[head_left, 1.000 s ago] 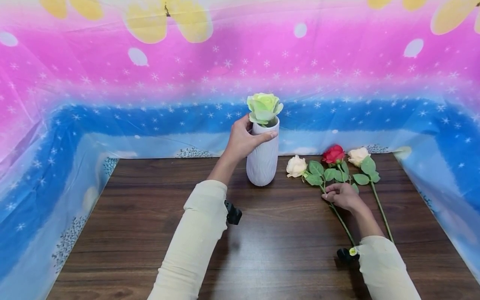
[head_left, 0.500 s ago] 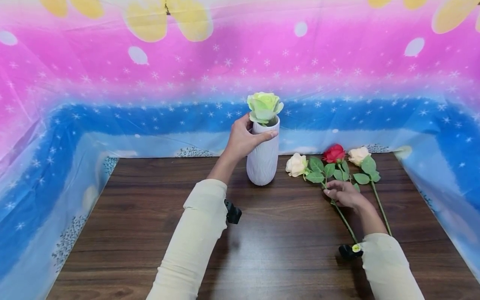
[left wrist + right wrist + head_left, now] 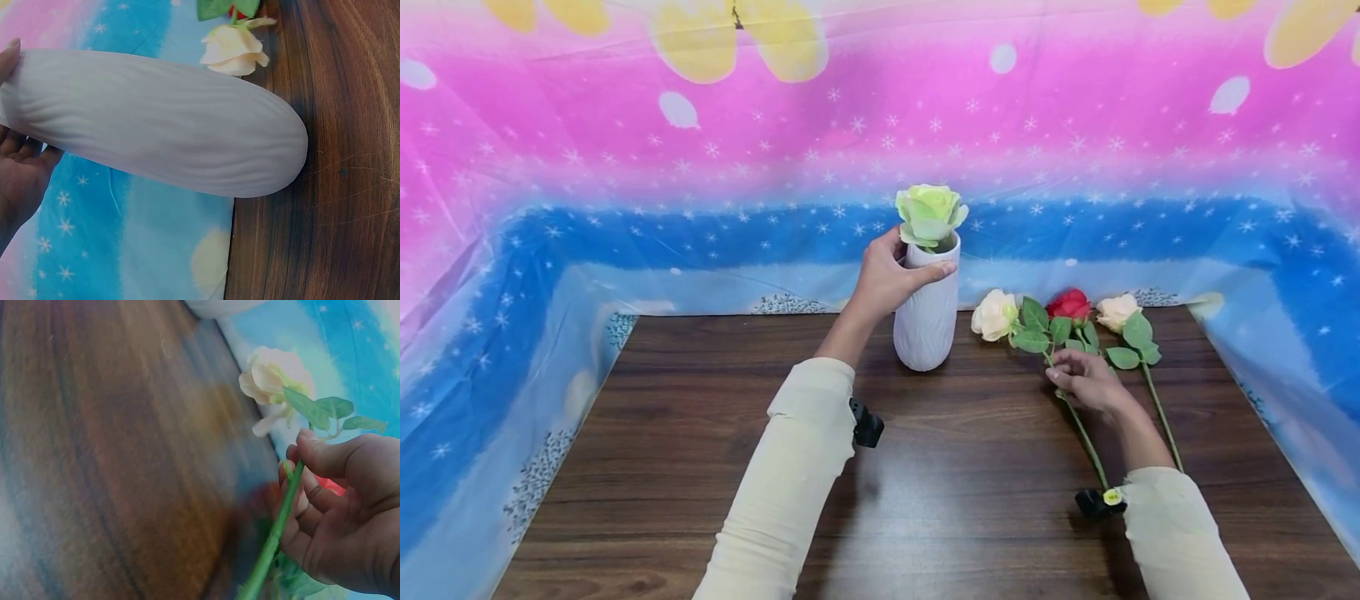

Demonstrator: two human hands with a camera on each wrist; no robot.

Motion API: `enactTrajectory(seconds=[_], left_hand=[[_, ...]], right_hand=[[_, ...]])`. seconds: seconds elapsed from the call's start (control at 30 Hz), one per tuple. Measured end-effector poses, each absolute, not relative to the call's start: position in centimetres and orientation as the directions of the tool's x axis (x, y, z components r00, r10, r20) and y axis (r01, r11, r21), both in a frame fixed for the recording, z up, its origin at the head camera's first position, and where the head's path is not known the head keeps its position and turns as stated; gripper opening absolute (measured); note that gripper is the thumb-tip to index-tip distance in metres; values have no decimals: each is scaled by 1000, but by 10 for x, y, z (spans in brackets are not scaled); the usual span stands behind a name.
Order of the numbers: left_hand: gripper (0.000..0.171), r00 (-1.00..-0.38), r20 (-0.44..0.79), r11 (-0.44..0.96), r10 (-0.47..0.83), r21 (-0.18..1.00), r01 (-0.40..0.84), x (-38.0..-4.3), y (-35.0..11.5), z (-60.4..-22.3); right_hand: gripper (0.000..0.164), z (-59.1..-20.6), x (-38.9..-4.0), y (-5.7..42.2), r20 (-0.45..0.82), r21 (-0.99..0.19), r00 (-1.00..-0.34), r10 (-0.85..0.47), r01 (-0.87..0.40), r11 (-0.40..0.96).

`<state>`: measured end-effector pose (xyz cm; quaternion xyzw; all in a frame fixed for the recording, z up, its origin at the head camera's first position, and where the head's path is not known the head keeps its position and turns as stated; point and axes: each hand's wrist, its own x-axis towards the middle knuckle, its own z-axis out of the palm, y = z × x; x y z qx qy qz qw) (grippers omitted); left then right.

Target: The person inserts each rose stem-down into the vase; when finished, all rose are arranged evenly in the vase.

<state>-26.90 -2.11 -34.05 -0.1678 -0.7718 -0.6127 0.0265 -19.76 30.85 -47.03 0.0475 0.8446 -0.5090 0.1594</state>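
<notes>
A white ribbed vase stands upright near the table's back edge, with a pale green rose in its mouth. Around the vase's upper part my left hand grips, thumb across the front just under the rim; the left wrist view shows the vase's long side. Right of it, my right hand pinches the green stem of a cream rose between thumb and fingers. In the right wrist view that rose's bloom and leaves rise beyond the fingertips, and the stem runs down past the palm.
A red rose lies behind my right hand, partly covered by leaves. Further right lies another cream rose, its stem pointing toward me. Patterned cloth hangs behind and beside the brown wooden table.
My right hand has shifted slightly away from me, and the cream rose it pinches has risen and turned a little. The left hand and vase stay in place.
</notes>
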Motion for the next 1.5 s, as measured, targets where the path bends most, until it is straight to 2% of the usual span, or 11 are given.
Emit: enactTrajectory(seconds=[0.4,0.63,0.9,1.23,1.5], left_hand=[[60,-945,237,191,226,940,282,-269,-21,-340],[60,-948,231,187,221,944,274,-269,-21,-341],[61,-949,222,192,222,945,266,-270,-21,-341],[61,-951,217,197,222,945,262,-271,-21,-342],[60,-947,230,193,223,942,274,-270,-20,-342]], right_hand=[[48,-448,-197,294,-154,-878,-988,-31,123,463],[49,-441,-194,291,-113,-918,-993,-41,89,386],[41,-432,-193,287,-99,-952,-995,-31,85,294],[16,-423,-191,283,-75,-995,-996,-46,72,64],[22,-416,-188,282,44,-964,-999,-31,-50,260]])
